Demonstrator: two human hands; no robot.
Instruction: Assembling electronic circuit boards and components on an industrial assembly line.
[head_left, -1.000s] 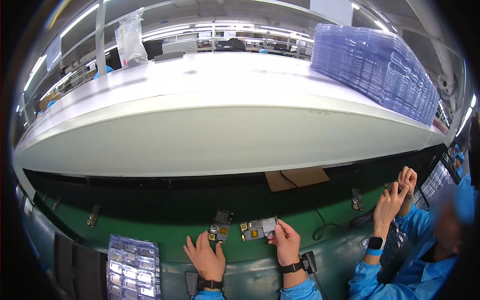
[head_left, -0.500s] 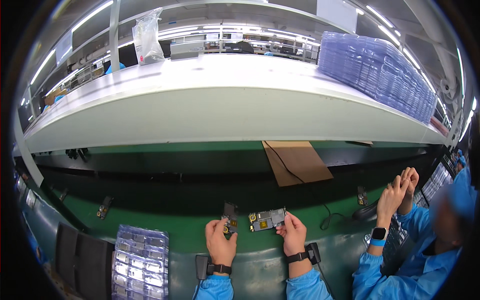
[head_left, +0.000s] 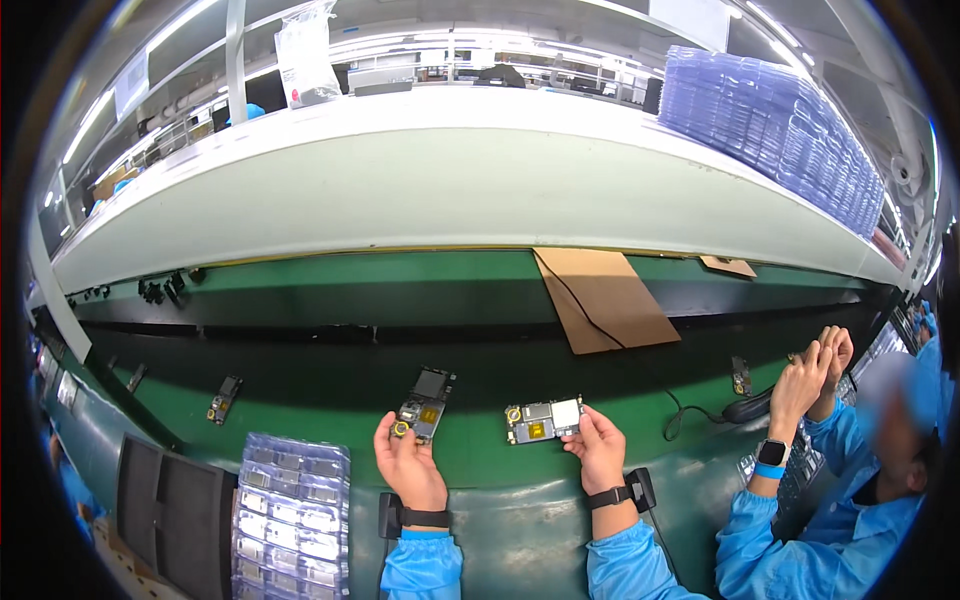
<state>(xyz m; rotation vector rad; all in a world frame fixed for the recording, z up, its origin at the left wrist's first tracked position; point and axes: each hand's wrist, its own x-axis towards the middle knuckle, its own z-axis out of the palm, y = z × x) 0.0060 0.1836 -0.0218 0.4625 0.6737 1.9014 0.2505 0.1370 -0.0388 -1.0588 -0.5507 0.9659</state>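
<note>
My left hand (head_left: pixel 412 470) grips the lower end of a dark circuit board (head_left: pixel 428 392), which stands tilted with a round gold part near the fingers. My right hand (head_left: pixel 602 452) pinches the right end of a second circuit board (head_left: pixel 538 424), held lengthwise with its round gold part at the far left end. A pale square on that board catches the light. The two boards are apart, both over the green work surface (head_left: pixel 480 465). Each of my wrists wears a black strap with a small black box.
To the left stands a clear plastic tray (head_left: pixel 292 515) of parts beside a black tray (head_left: pixel 170 510). More boards lie on the green surface, one far left (head_left: pixel 224 400), one right (head_left: pixel 740 376). A cardboard sheet (head_left: pixel 610 305) leans behind. At right a co-worker's hands (head_left: pixel 812 375) work close by.
My left hand has moved left and the board in it has swung up to show its face. My right hand has shifted slightly right with its board. The whole view has tilted a little.
</note>
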